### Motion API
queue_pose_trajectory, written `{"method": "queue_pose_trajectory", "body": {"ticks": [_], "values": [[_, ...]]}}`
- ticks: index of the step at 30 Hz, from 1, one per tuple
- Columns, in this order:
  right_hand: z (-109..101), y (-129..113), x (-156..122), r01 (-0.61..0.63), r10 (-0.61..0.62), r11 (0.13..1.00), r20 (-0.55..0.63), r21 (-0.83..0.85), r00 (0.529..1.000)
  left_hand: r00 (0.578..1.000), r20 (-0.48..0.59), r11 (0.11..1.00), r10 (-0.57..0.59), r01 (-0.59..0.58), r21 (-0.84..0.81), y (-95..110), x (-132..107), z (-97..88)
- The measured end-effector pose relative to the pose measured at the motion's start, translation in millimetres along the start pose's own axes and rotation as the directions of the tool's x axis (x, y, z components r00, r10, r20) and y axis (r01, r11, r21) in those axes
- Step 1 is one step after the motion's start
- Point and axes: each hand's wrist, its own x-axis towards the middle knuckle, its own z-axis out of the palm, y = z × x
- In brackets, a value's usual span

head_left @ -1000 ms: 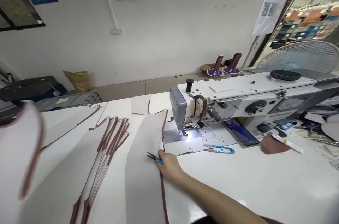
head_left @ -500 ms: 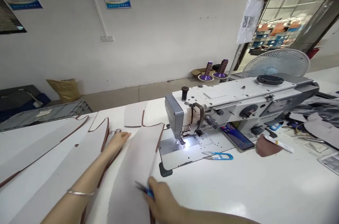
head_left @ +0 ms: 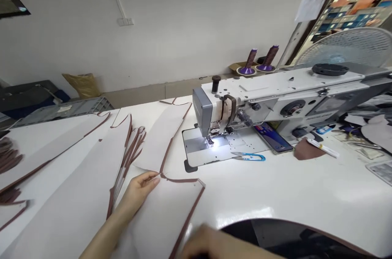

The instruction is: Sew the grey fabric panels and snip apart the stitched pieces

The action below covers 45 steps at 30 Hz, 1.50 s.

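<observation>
right hand (head_left: 208,244) — blurred, cut off at bottom edge | grip — hidden

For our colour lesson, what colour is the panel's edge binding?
The binding is reddish brown, best seen in the head view.

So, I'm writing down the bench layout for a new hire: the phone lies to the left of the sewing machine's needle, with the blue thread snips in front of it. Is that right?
Not quite: the head view shows the phone to the right of the sewing machine's needle, not the left. The blue thread snips are in front of it, as you said.
</observation>
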Motion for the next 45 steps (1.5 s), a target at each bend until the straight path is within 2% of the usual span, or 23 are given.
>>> {"method": "queue_pose_trajectory", "body": {"ticks": [1, 3, 5, 8, 11, 14, 18, 21, 24, 28, 33, 36, 39, 45], "values": [[-9.3, 3.0, -5.4, 0.004, -0.003, 0.999, -0.036, 0.032, 0.999, 1.0, 0.004, 1.0, -0.015, 0.015, -0.003, -5.2, -13.4, -1.1], [-24.5, 8.7, -10.8, -0.041, 0.055, 0.997, -0.202, 0.07, 0.978, 1.0, 0.009, 1.0, -0.013, 0.013, -0.003, -11.9, -35.8, -0.2], [-32.3, 13.0, -10.0, -0.15, 0.171, 0.984, -0.247, 0.1, 0.954, 1.0, 0.006, 1.0, 0.009, -0.01, 0.016, -13.4, -51.4, 3.9], [-31.9, 16.4, -4.3, -0.285, 0.299, 0.954, -0.221, 0.097, 0.928, 1.0, 0.017, 0.999, 0.011, -0.012, 0.033, -10.3, -63.3, 11.3], [-27.4, 17.5, 1.4, -0.307, 0.325, 0.946, -0.265, 0.107, 0.908, 0.999, 0.035, 0.999, 0.014, -0.015, 0.03, -8.1, -66.4, 15.5], [-26.9, 18.2, 5.4, -0.3, 0.351, 0.921, -0.196, 0.248, 0.916, 0.993, 0.052, 0.984, 0.109, -0.115, 0.136, -8.6, -65.8, 16.3], [-30.5, 18.9, 6.8, -0.366, 0.418, 0.855, -0.07, 0.368, 0.906, 0.953, 0.109, 0.899, 0.281, -0.301, 0.319, -10.0, -65.7, 15.3], [-30.7, 18.5, 5.9, -0.337, 0.388, 0.891, -0.122, 0.304, 0.914, 0.907, 0.127, 0.825, 0.402, -0.419, 0.38, -11.5, -66.9, 15.3], [-27.9, 16.4, 5.3, -0.267, 0.287, 0.957, -0.261, 0.11, 0.922, 0.853, 0.145, 0.76, 0.501, -0.514, 0.399, -12.5, -67.9, 16.7], [-22.8, 10.9, 5.0, -0.187, 0.164, 0.981, -0.321, -0.043, 0.933, 0.783, 0.131, 0.693, 0.609, -0.605, 0.393, -11.4, -68.2, 20.0], [-18.4, 7.8, 4.9, -0.18, 0.102, 0.967, -0.374, -0.181, 0.922, 0.752, 0.135, 0.653, 0.646, -0.635, 0.413, -10.8, -68.4, 23.6], [-19.1, 10.9, 4.6, -0.195, 0.124, 0.967, -0.368, -0.164, 0.922, 0.745, 0.158, 0.638, 0.648, -0.644, 0.423, -9.7, -68.9, 25.0], [-24.9, 14.9, 3.7, -0.206, 0.173, 0.977, -0.344, -0.062, 0.923, 0.743, 0.173, 0.625, 0.646, -0.645, 0.44, -6.9, -70.2, 26.0], [-45.8, 17.3, 6.5, -0.332, 0.346, 0.933, -0.086, 0.143, 0.934, 0.719, 0.219, 0.568, 0.659, -0.667, 0.482, -8.1, -76.0, 28.1]]}}
